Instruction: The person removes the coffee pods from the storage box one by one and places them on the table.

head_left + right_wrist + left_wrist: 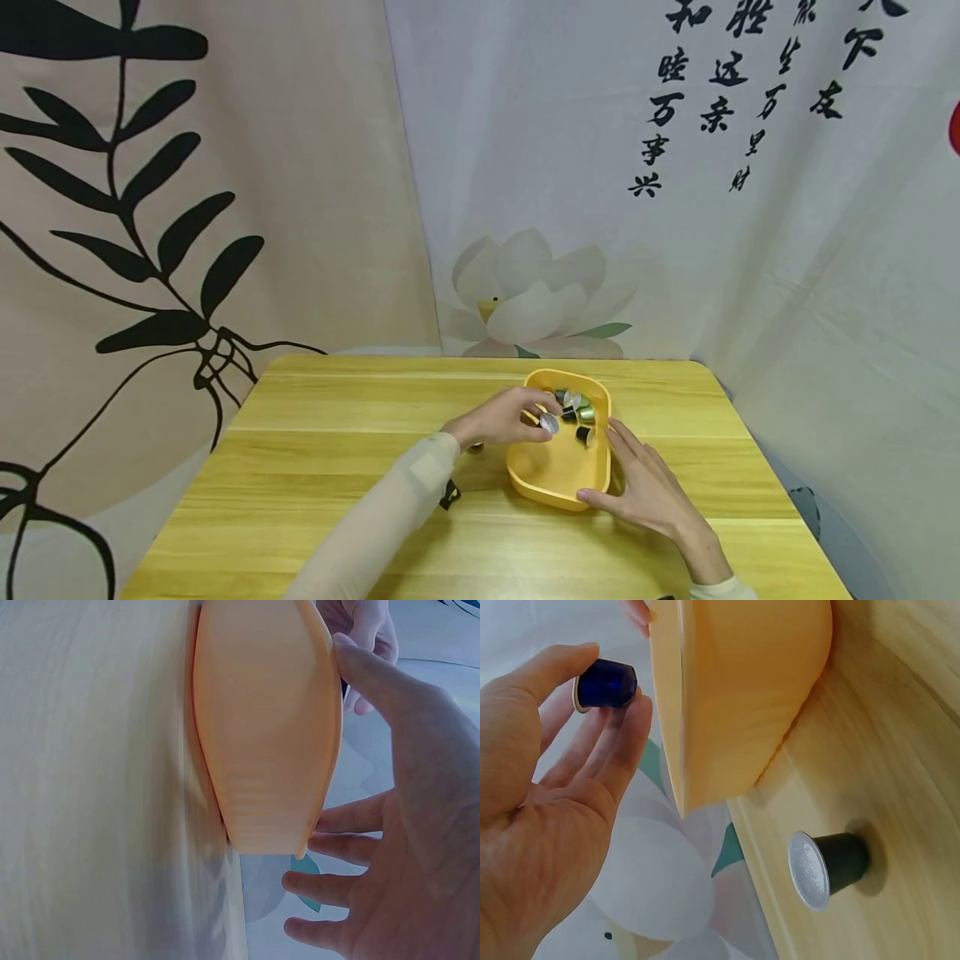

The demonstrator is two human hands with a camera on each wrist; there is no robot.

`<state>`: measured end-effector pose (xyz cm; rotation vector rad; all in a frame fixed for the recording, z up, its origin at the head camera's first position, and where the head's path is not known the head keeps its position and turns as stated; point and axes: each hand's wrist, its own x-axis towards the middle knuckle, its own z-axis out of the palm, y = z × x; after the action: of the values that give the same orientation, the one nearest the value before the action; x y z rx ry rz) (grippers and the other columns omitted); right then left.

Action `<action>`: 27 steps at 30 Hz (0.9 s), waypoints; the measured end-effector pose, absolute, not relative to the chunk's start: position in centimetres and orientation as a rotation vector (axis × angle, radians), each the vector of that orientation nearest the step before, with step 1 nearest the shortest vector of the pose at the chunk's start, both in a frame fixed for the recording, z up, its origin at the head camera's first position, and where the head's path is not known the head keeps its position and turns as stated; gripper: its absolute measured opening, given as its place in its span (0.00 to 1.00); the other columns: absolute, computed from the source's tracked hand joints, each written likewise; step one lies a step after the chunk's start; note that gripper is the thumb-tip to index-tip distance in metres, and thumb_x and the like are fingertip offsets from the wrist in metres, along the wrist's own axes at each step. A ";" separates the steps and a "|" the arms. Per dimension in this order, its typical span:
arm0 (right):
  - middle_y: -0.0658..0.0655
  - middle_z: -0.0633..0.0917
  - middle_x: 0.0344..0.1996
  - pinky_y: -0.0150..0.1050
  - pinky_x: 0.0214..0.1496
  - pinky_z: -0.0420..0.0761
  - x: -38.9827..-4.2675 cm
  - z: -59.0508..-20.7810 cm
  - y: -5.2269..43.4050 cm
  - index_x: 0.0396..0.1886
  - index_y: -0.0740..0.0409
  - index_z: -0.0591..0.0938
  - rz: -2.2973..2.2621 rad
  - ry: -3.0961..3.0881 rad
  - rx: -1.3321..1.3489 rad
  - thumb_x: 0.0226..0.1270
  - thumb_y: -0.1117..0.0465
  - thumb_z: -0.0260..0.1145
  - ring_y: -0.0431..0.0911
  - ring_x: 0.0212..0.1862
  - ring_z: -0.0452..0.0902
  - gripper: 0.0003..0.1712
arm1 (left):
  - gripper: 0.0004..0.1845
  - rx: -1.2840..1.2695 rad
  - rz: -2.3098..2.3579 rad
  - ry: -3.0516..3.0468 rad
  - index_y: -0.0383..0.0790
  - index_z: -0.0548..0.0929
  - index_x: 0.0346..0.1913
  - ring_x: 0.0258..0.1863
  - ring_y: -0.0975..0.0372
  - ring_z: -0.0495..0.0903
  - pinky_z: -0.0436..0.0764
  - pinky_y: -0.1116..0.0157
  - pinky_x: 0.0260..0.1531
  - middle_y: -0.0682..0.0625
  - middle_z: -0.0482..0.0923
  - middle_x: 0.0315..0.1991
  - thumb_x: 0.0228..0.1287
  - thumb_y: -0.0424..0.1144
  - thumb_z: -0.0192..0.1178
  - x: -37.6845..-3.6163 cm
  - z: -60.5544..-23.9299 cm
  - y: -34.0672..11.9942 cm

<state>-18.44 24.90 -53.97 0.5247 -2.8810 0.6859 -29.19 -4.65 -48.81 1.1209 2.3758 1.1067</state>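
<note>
the left hand [547,825] pinches a blue capsule [606,684] between thumb and fingertips [634,712], the other fingers loosely extended. in the head view this hand [501,418] sits at the left rim of the yellow tray [558,479], centre of the frame, with the capsule just over the rim. the right hand [645,487] lies against the tray's right wall, fingers straight and spread, thumb at the near corner; it presses rather than grips.

handling: the capsule appears small, light and rigid, with a smooth glossy shell and a thin foil lid; it likely slips under a loose pinch and dents under a hard one. hold across the body, as shown, and keep off the foil. the tray appears to be light, stiff plastic with rounded walls and will probably slide on the smooth counter [337,467] unless braced.

several more capsules [573,408] lie at the tray's far end. one dark capsule [829,866] lies on its side on the counter just beside the tray's left wall, under the left wrist.

room: open counter extends left and toward the bottom of the frame. the counter's right edge lies near the right hand; hanging cloth stands behind the far edge.
</note>
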 end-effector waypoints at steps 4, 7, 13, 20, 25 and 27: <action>0.69 0.67 0.88 0.79 0.82 0.71 -18.4 -53.9 24.9 0.87 0.68 0.68 0.688 -2.880 0.526 0.64 0.24 0.79 0.72 0.83 0.70 0.69 | 0.23 1.043 1.155 2.389 0.44 0.86 0.72 0.67 0.54 0.87 0.89 0.69 0.65 0.44 0.81 0.76 0.78 0.36 0.74 -28.7 -48.8 -5.3; 0.69 0.67 0.88 0.79 0.81 0.71 -18.4 -53.9 24.9 0.87 0.68 0.67 0.690 -2.880 0.526 0.64 0.25 0.79 0.72 0.83 0.71 0.69 | 0.25 0.993 1.209 2.387 0.41 0.86 0.72 0.68 0.50 0.86 0.88 0.68 0.67 0.43 0.78 0.78 0.76 0.35 0.75 -28.4 -48.6 -5.7; 0.69 0.66 0.89 0.78 0.81 0.72 -18.3 -53.9 24.9 0.87 0.68 0.67 0.688 -2.882 0.522 0.64 0.24 0.78 0.73 0.83 0.71 0.69 | 0.20 0.992 1.301 2.353 0.34 0.88 0.65 0.65 0.51 0.88 0.88 0.68 0.67 0.39 0.80 0.73 0.73 0.30 0.75 -28.1 -48.5 -6.6; 0.69 0.67 0.88 0.79 0.81 0.71 -18.4 -54.0 24.9 0.86 0.68 0.68 0.684 -2.873 0.524 0.64 0.25 0.79 0.73 0.83 0.70 0.69 | 0.16 0.965 1.384 2.338 0.44 0.89 0.55 0.59 0.59 0.90 0.91 0.68 0.61 0.47 0.86 0.63 0.69 0.29 0.78 -28.0 -48.4 -7.9; 0.69 0.66 0.89 0.79 0.81 0.70 -18.4 -54.0 24.9 0.87 0.68 0.68 0.694 -2.879 0.521 0.64 0.24 0.79 0.73 0.84 0.69 0.69 | 0.16 0.924 1.436 2.333 0.44 0.89 0.55 0.60 0.57 0.91 0.93 0.66 0.60 0.47 0.87 0.59 0.68 0.29 0.78 -27.8 -48.2 -9.2; 0.69 0.66 0.89 0.79 0.82 0.70 -18.4 -54.0 24.9 0.87 0.69 0.68 0.697 -2.880 0.523 0.64 0.24 0.79 0.73 0.84 0.69 0.69 | 0.16 0.907 1.449 2.348 0.43 0.89 0.56 0.59 0.57 0.91 0.93 0.66 0.60 0.47 0.88 0.58 0.69 0.29 0.78 -27.6 -48.1 -9.8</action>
<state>-18.42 24.88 -53.95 0.5229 -2.8797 0.6971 -27.62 -9.83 -48.06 0.9066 2.3483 1.4494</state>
